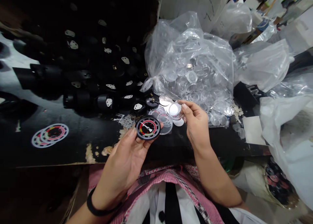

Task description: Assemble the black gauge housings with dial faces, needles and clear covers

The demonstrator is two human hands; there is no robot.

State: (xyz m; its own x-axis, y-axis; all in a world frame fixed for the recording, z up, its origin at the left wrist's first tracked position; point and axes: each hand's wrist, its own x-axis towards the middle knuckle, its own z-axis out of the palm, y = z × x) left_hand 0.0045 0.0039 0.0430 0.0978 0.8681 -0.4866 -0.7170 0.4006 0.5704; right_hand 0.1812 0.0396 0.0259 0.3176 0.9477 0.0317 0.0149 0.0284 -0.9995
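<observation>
My left hand holds a round black gauge by its rim. Its dial faces up, with a red and white ring and a white needle. To the right, my right hand pinches a clear round lens by its edge, above the black table. Under and between the hands lie more clear lenses and white discs. A small heap of thin white pieces, likely pointers but too small to be sure, lies behind my left hand.
A large clear plastic bag of lenses stands behind my right hand. Many black housings with white plates fill the back left. Two printed dial rings overlap at the left. A white card lies at the right, beside plastic bags.
</observation>
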